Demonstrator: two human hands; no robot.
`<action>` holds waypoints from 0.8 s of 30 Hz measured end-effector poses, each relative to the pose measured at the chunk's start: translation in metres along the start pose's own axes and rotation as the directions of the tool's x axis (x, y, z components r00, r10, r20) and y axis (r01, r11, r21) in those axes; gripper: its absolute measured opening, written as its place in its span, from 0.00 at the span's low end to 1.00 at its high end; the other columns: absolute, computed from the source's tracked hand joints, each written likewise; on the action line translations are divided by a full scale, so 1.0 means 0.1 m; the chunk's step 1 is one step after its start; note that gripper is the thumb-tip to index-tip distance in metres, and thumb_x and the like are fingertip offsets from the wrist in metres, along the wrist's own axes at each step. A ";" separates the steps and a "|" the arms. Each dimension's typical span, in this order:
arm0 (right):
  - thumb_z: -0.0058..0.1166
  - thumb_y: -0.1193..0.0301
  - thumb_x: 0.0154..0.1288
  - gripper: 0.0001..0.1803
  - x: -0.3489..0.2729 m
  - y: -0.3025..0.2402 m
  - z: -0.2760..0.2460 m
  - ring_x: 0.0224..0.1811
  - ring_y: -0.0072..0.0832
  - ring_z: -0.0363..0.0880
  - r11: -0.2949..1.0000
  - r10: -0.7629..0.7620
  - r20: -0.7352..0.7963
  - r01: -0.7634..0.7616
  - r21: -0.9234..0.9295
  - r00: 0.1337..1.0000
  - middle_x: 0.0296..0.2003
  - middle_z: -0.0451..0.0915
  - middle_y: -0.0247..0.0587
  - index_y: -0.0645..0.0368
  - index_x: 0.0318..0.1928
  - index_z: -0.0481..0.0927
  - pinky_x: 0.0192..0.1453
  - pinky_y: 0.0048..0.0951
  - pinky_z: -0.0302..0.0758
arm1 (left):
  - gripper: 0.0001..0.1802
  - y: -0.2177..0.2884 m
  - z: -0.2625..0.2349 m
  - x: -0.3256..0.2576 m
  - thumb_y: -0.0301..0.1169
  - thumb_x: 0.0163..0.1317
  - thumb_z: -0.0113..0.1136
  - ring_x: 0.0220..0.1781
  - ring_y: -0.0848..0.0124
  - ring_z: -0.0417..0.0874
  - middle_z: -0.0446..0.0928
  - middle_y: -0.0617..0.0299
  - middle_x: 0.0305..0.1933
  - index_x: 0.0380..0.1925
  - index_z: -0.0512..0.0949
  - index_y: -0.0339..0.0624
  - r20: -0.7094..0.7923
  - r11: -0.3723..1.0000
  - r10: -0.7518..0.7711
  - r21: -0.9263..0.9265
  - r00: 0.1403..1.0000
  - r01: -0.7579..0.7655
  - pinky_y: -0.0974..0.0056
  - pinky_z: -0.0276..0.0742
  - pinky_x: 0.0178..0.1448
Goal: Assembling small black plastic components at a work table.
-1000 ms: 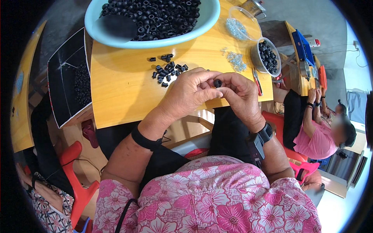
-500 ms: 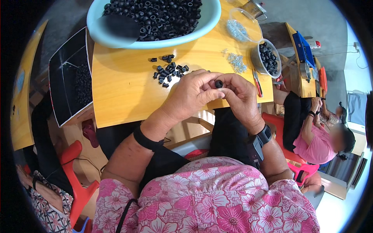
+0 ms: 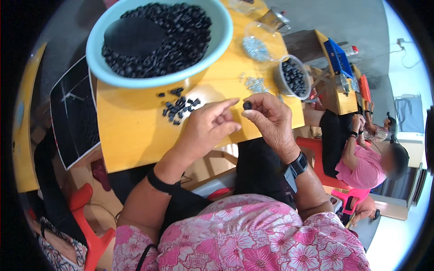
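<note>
Left hand (image 3: 211, 125), I saw, had just parted from the round black piece (image 3: 247, 105), loosely spread, seemingly empty and freed, leaving the right hand (image 3: 272, 118) alone pinching it over the counter (image 3: 135, 140).

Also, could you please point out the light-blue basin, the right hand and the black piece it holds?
Light-blue basin (image 3: 153, 82), head view: near rim.
Right hand (image 3: 273, 118), head view: middle of the hand.
Black piece (image 3: 247, 105), head view: its exposed middle.

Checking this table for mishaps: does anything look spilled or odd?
A smooth dark oval in the light-blue basin looks odd against the textured black parts, perhaps image blurring. Loose black cylinders and clear pieces lie in piles, apparently not spilled.
</note>
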State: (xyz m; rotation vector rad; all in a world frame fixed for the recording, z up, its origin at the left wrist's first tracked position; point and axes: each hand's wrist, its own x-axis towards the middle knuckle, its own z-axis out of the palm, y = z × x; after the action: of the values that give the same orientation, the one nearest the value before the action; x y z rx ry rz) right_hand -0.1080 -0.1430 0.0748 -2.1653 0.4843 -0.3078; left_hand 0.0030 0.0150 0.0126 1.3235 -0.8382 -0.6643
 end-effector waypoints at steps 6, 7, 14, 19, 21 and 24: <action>0.68 0.79 0.58 0.10 0.21 0.31 -0.61 0.32 0.15 0.78 0.998 -0.023 -0.415 -0.005 -0.068 0.910 0.31 0.81 0.30 0.65 0.41 0.83 0.37 0.19 0.76 | 0.20 0.01 -0.02 -0.03 0.20 0.57 0.65 0.30 0.83 0.73 0.75 0.70 0.31 0.52 0.82 0.36 0.141 0.999 -0.004 0.035 0.990 -0.001 0.75 0.72 0.36; 0.68 0.79 0.57 0.10 0.26 0.36 -0.72 0.31 0.14 0.77 0.995 -0.036 -0.447 -0.010 -0.100 0.894 0.31 0.81 0.29 0.65 0.41 0.84 0.37 0.18 0.76 | 0.18 0.01 -0.02 -0.03 0.20 0.57 0.65 0.30 0.83 0.73 0.76 0.69 0.31 0.50 0.83 0.37 0.134 0.999 -0.003 0.035 0.991 -0.002 0.75 0.72 0.35; 0.66 0.77 0.59 0.13 0.47 0.76 -1.00 0.34 0.25 0.83 0.947 -0.148 -0.452 -0.006 -0.322 0.880 0.34 0.84 0.43 0.65 0.44 0.81 0.41 0.27 0.79 | 0.15 0.03 -0.02 -0.05 0.21 0.58 0.66 0.29 0.79 0.77 0.77 0.65 0.32 0.47 0.84 0.41 0.076 0.998 0.013 0.062 0.997 -0.018 0.72 0.76 0.36; 0.65 0.77 0.59 0.13 0.41 0.61 -0.78 0.32 0.28 0.81 0.937 -0.221 -0.443 0.062 -0.345 0.869 0.33 0.81 0.42 0.63 0.45 0.81 0.39 0.28 0.77 | 0.13 -0.03 0.01 -0.05 0.24 0.60 0.64 0.32 0.75 0.79 0.77 0.64 0.32 0.46 0.84 0.41 0.050 0.975 0.117 0.185 0.992 -0.124 0.69 0.77 0.38; 0.65 0.77 0.59 0.13 0.41 0.48 -0.68 0.33 0.28 0.81 0.937 -0.238 -0.412 0.096 -0.336 0.879 0.33 0.81 0.43 0.63 0.46 0.81 0.39 0.28 0.77 | 0.13 -0.01 0.05 -0.06 0.25 0.60 0.64 0.33 0.72 0.80 0.78 0.63 0.32 0.45 0.84 0.42 0.037 0.985 0.048 0.166 0.998 -0.054 0.67 0.77 0.39; 0.63 0.77 0.59 0.14 0.41 0.38 -0.67 0.35 0.33 0.82 0.934 -0.245 -0.387 0.110 -0.340 0.889 0.34 0.81 0.46 0.64 0.46 0.80 0.41 0.31 0.78 | 0.13 0.02 0.09 -0.08 0.24 0.59 0.64 0.32 0.71 0.80 0.78 0.63 0.32 0.45 0.84 0.42 0.021 0.975 0.064 0.213 0.998 -0.067 0.66 0.78 0.39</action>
State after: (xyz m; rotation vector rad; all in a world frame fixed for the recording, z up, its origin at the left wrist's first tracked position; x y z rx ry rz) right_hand -0.1064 -0.2296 0.0860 -2.4616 0.6056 -0.8732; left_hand -0.0086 0.0167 0.0136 1.4779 -0.9819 -0.5437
